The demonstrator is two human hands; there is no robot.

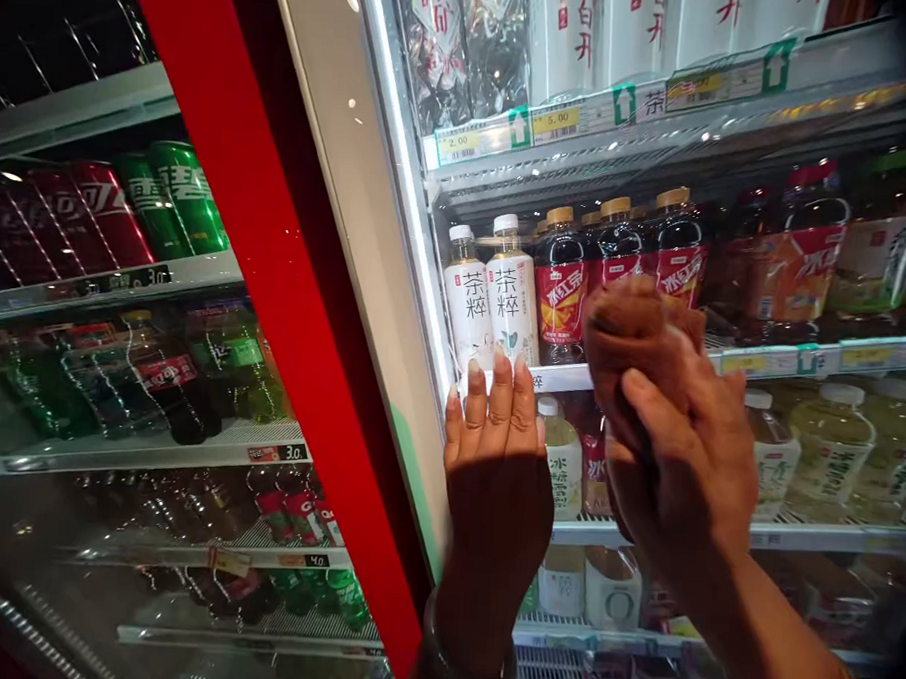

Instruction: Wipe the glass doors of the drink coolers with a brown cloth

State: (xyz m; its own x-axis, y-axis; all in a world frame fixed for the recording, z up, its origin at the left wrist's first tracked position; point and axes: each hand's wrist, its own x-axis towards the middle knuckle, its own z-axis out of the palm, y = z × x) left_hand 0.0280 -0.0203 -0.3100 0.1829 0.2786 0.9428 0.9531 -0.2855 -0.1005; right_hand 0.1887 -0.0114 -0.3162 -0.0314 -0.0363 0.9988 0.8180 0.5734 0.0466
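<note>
My left hand (pixel 499 462) lies flat with its fingers stretched upward against the glass door of a lit drinks fridge. Behind its fingertips stand two white-labelled tea bottles (pixel 509 292). To the right, my right hand (pixel 699 450) is closed on a bunched brown cloth (pixel 629 332), held up at the glass. The cloth covers part of the view of the dark iced tea bottles (pixel 561 294) with red labels. Some of the right fingers are hidden by the cloth.
A red fridge frame (pixel 275 292) runs down at the left, beside a beige door edge (pixel 353 225). Further left, another fridge holds green cans (pixel 185 193) and several soda bottles. Above, a shelf edge (pixel 492 141) carries price tags. More bottles (pixel 831 436) stand lower right.
</note>
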